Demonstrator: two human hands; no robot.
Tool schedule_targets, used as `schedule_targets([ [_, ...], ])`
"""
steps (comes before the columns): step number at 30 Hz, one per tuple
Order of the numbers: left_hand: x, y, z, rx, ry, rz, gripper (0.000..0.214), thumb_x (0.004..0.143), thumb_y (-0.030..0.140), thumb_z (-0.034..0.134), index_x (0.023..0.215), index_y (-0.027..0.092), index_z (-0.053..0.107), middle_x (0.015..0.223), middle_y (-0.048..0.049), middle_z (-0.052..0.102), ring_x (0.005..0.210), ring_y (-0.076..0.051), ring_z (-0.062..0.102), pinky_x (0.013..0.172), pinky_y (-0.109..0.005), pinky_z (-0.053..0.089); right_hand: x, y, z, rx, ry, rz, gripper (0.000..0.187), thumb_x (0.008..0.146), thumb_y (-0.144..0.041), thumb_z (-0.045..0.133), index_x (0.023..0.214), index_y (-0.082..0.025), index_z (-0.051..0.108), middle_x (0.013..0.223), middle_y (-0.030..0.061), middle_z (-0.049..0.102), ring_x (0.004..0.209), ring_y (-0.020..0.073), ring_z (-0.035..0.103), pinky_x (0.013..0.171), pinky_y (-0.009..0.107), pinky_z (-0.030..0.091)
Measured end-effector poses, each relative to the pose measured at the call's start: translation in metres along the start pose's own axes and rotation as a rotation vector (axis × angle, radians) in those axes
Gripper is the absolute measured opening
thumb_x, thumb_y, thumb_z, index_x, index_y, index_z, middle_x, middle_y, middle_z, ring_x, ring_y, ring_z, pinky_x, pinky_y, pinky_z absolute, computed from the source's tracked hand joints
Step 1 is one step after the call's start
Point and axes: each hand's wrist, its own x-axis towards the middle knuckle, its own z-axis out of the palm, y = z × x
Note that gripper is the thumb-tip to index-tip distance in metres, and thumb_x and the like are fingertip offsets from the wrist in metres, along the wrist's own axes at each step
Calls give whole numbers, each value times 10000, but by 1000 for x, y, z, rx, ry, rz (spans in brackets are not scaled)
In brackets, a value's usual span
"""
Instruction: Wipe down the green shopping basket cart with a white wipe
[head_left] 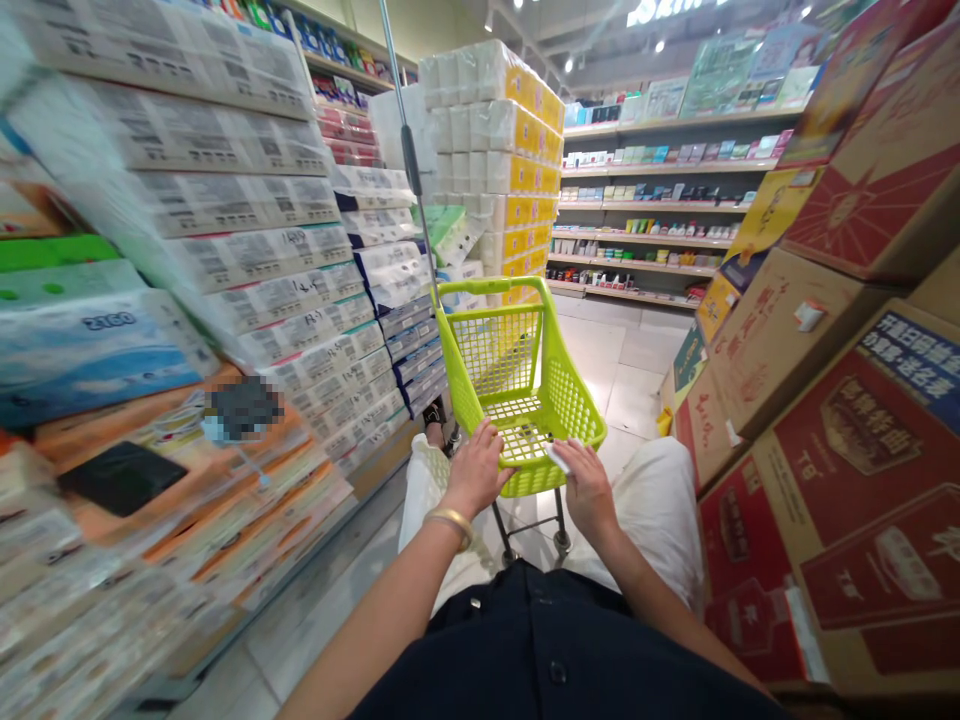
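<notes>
A lime-green plastic shopping cart (566, 400) stands between my knees, its lattice basket facing me. My left hand (478, 470) grips the near rim at its left corner, with the fingers bent over into the basket and the thumb along the outside. On the right of the same rim, my right hand (589, 485) is curled over the edge. A small white flat piece (558, 459) shows at its fingers; its kind is not clear. Rising from the cart's far left corner is a thin metal pole (411, 160) with a dark grip.
Tall stacks of wrapped tissue packs (285, 240) line the left, beside a dark tablet (122, 477) on orange packs. Red and brown cartons (847, 430) crowd the right. Yellow-sided paper rolls (525, 150) stand behind the cart, and stocked shelves (652, 207) are at the back.
</notes>
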Motion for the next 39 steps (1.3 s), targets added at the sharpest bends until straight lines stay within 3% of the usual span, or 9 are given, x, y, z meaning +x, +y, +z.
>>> schedule_targets([
  [4,-1,5,8,-28,22,14,318,821,337,683,1061,190,536,1332,-145,518,1450,-306,289,1116,-489,404,3,10,-2,-80,137,119,501,812,-33,371,1187,-190,664,1179,102,713,1233,255,585,1091,552,387],
  [9,-3,8,18,-43,99,42,237,854,304,621,1051,212,526,1334,-123,504,1442,-289,299,1122,-483,398,1,-24,20,14,-125,-130,543,795,-17,398,1222,-237,651,1210,60,705,1227,198,593,1108,457,398],
  [11,-4,7,19,-47,104,39,230,853,296,615,1047,214,524,1333,-125,502,1442,-293,297,1106,-486,414,0,-24,19,33,-169,-169,550,805,-17,392,1236,-246,644,1226,52,698,1234,187,589,1113,445,398],
  [16,-7,4,19,-74,116,24,274,825,308,655,1042,213,517,1321,-117,503,1449,-300,283,1123,-490,400,2,15,-6,-85,107,90,511,818,-36,368,1203,-199,661,1204,93,703,1244,246,577,1111,551,373],
  [18,-7,3,20,-90,122,25,276,819,292,653,1041,209,511,1319,-117,497,1454,-304,271,1138,-497,384,1,16,-6,-101,159,122,517,811,-36,370,1206,-200,661,1187,93,710,1254,248,567,1115,558,367],
  [24,-11,-1,23,-125,148,76,337,797,305,661,1068,197,493,1337,-145,462,1463,-330,242,1152,-540,360,-4,-26,17,34,-171,-225,541,825,-38,401,1260,-262,632,1267,46,675,1282,186,546,1126,439,386],
  [31,-12,0,25,-156,163,71,381,755,304,720,1044,216,488,1336,-126,464,1469,-332,230,1150,-548,363,1,6,-7,-101,109,93,476,823,-52,385,1163,-201,682,1207,90,699,1277,255,533,1122,565,340],
  [36,-13,-1,26,-176,171,63,388,737,243,711,1050,210,484,1345,-138,462,1467,-335,239,1154,-564,348,-5,-30,14,-10,-133,-182,505,839,-45,412,1216,-274,657,1300,21,656,1322,185,499,1167,446,313],
  [39,-14,-3,25,-198,177,74,364,729,231,711,1019,222,491,1336,-123,471,1465,-331,248,1152,-568,354,-4,-29,13,-1,-126,-156,512,835,-43,412,1230,-266,650,1300,29,655,1298,185,523,1167,446,312],
])
